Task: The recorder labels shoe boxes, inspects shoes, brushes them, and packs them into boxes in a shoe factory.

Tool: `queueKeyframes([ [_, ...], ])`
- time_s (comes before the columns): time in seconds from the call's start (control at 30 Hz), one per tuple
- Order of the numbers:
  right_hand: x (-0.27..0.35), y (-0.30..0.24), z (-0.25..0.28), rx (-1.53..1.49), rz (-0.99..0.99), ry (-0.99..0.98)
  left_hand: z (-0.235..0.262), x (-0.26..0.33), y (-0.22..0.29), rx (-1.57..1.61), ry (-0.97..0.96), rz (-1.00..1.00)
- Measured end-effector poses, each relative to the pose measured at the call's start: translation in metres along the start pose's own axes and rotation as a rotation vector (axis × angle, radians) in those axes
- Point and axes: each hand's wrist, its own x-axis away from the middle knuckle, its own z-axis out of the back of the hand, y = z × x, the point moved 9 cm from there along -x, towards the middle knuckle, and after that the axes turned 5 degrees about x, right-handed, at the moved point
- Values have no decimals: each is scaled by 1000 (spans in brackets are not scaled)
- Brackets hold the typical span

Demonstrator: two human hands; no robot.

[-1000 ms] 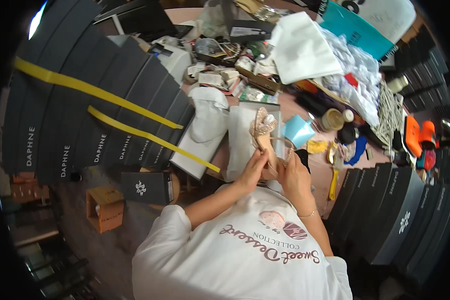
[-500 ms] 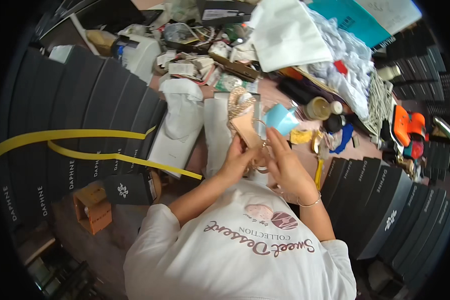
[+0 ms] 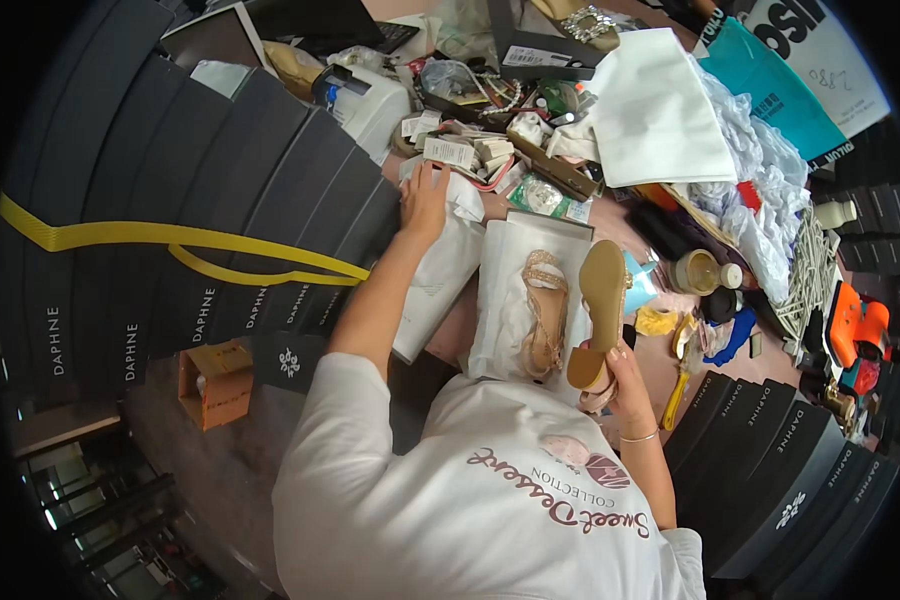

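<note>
My right hand [image 3: 625, 385] grips a tan heeled sandal [image 3: 602, 300] near its heel, with the sole facing up. Left of it, an open shoe box [image 3: 582, 228] lined with white tissue paper [image 3: 502, 285] holds a second sandal [image 3: 545, 318] with glittery straps. My left hand [image 3: 425, 210] reaches forward, its fingers stretched out at the far end of some crumpled white paper [image 3: 455, 250]. That paper rests on a white box lid [image 3: 422, 318]. Just beyond the fingertips lies a pile of small paper cards [image 3: 450, 152]. A light blue piece [image 3: 640, 282] sits partly behind the held sandal.
Stacked dark shoe boxes [image 3: 215, 170] stand at the left, with yellow strapping [image 3: 170, 237] across them. More dark boxes [image 3: 760, 440] are at the right. Jars [image 3: 698, 272], a white sheet [image 3: 660, 110], plastic bags [image 3: 770, 170] and orange items [image 3: 855, 322] clutter the table.
My left hand has let go of the sandal and moved forward left to the white paper. My right hand keeps the sandal, now turned sole up. The view has shifted, uncovering the boxed sandal.
</note>
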Motion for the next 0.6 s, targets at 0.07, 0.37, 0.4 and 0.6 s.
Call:
queueKeyframes([
  [0.07,6,-9,-4,123,32,33,-24,-9,-19,124,-253,36],
  [0.37,62,-75,3,70,381,128,373,5,129,365,942,-221],
  [0.4,66,-82,1,32,418,129,368,26,145,423,996,-329],
  [0.6,84,-108,-9,157,519,-56,96,54,101,660,-24,271],
])
